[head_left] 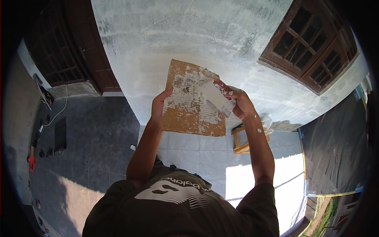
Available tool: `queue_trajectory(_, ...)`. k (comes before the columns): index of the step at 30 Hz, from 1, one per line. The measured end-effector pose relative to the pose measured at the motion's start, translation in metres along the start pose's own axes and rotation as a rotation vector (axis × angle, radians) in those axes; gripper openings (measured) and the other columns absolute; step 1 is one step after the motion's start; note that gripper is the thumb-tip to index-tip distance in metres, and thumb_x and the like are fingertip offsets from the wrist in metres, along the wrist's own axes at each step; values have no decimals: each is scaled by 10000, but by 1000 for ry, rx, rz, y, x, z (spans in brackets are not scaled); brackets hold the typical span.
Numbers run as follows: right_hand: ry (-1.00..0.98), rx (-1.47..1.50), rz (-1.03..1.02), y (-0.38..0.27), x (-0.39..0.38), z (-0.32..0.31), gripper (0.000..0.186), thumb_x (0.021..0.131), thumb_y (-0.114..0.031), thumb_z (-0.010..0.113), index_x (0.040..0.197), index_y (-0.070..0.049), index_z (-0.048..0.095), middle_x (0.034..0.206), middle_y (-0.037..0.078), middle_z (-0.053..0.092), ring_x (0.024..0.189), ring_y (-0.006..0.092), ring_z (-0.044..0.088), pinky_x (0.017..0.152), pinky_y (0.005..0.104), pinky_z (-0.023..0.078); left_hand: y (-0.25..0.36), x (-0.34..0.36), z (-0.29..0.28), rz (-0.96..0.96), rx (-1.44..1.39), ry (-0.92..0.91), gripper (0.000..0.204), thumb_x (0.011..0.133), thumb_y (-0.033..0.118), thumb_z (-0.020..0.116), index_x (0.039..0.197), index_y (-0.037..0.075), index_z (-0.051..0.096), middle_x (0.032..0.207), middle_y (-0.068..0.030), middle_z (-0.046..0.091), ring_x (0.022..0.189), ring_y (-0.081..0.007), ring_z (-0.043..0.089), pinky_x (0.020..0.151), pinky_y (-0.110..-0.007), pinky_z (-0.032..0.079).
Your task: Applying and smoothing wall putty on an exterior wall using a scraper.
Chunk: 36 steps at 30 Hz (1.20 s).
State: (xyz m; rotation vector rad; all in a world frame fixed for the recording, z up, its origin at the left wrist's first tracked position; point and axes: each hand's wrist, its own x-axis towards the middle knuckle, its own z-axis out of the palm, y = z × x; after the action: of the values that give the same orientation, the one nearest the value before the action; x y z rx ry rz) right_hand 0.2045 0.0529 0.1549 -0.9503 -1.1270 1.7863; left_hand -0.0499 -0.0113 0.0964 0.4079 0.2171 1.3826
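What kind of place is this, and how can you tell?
It looks like the porch of a house, perhaps being done up: there's a brown wooden window in a patchy grey wall, sunlight on the floor tiles, and cardboard smeared with white paste.

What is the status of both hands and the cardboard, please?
Left fingers holding cardboard by its left edge. Right fingers gripping scraper over it. Surface streaked white. No obstruction visible.

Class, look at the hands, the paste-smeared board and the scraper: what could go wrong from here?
The brown board might tip, since the left grip seems to hold only its left edge. White paste could drop onto the tiled floor below. The scraper may slip, as the right grip has paste on it.
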Motion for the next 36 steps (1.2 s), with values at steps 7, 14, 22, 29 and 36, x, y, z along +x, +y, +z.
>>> queue_trajectory(7, -11, 52, -57, -4, 16, 10, 372, 749, -10, 516, 1111, 74, 537, 997, 117, 619, 856, 191, 612, 774, 297, 501, 14, -1, -3, 60, 15, 36, 378, 888, 229, 456, 1173, -15, 499, 1084, -141, 591, 939, -249, 597, 830, -372, 479)
queue_trajectory(14, 123, -133, -263, -9, 36, 24, 359, 760, 6, 491, 1111, 67, 537, 992, 122, 627, 853, 186, 613, 780, 292, 493, 38, 6, -8, 57, -36, -61, 381, 899, 227, 433, 1190, -14, 485, 1100, -139, 585, 954, -246, 593, 838, -376, 478)
queue_trajectory(22, 190, -100, -281, -14, 63, 40, 323, 753, 19, 506, 1065, 90, 554, 948, 129, 634, 843, 184, 614, 770, 280, 487, 60, 29, -20, 51, -63, -82, 383, 896, 226, 436, 1197, -4, 483, 1107, -136, 582, 973, -247, 584, 846, -376, 473)
queue_trajectory(29, 206, -87, -266, -15, 111, 48, 339, 767, -5, 496, 1091, 84, 543, 986, 133, 624, 863, 205, 610, 785, 299, 484, 88, 66, -47, 74, -60, -63, 387, 897, 232, 440, 1197, -10, 482, 1115, -139, 579, 978, -252, 582, 853, -378, 470)
queue_trajectory(36, 45, 160, -90, -33, 167, 68, 351, 767, -17, 501, 1109, 58, 526, 1023, 119, 615, 904, 197, 608, 791, 321, 498, 130, 105, -59, 61, -114, -118, 393, 903, 235, 431, 1205, -12, 473, 1125, -144, 574, 983, -257, 581, 858, -381, 470)
